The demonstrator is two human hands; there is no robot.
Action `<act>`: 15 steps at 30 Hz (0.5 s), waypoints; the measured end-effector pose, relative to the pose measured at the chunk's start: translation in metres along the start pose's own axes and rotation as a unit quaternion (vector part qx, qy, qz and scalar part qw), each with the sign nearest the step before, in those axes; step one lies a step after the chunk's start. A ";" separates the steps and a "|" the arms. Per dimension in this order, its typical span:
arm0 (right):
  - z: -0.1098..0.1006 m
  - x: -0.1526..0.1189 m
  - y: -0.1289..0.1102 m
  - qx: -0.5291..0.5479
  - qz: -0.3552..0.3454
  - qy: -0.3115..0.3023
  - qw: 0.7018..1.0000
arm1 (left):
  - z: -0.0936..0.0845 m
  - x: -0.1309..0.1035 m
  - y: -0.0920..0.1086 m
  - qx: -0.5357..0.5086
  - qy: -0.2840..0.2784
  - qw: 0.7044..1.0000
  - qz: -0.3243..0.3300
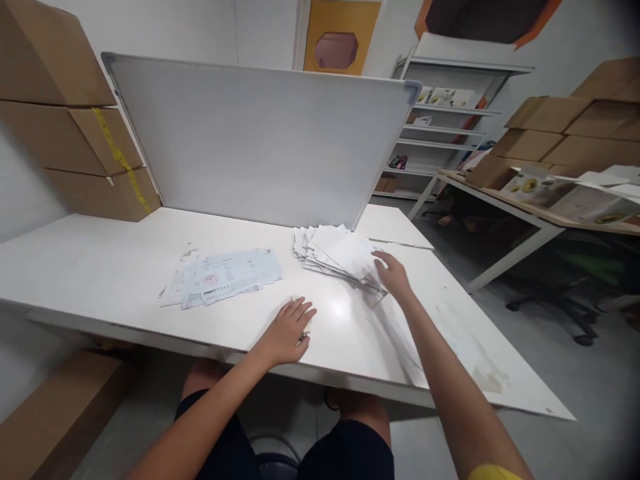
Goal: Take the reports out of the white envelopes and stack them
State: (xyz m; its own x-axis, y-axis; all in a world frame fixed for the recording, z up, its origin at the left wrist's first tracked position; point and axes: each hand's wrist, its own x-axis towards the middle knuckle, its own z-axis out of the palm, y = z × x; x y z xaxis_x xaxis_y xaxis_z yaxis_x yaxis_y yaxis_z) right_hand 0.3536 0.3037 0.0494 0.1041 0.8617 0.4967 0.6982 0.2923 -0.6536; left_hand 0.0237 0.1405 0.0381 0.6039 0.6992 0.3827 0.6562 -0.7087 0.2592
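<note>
My left hand (290, 331) rests near the table's front edge, fingers apart, over a small object of which only bits show beneath the palm and thumb. My right hand (393, 272) is at the right side of a fanned stack of white papers (335, 250); its thumb and fingers are apart, and a blurred sheet lies below them. Whether the fingertips grip a sheet is too blurred to tell. To the left lies a pile of bluish printed sheets (240, 270) with a red round stamp.
A whiteboard (265, 140) stands along the back of the white table (125, 267). Cardboard boxes (95, 140) are stacked at the left. Beyond the right edge are metal shelves (445, 143), an office chair (565, 300) and another table with boxes.
</note>
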 end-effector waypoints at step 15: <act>0.015 -0.100 -0.057 -0.184 0.010 -0.129 0.974 | -0.017 -0.002 -0.015 -0.108 -0.045 0.992 -0.051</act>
State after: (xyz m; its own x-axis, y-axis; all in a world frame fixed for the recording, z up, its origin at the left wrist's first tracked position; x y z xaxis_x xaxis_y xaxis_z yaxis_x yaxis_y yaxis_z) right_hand 0.2926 0.2077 0.0284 -0.0280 0.9553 0.2942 0.9093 0.1467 -0.3895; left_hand 0.0052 0.1478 0.0483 0.5831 0.7674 0.2666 0.6097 -0.6302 0.4808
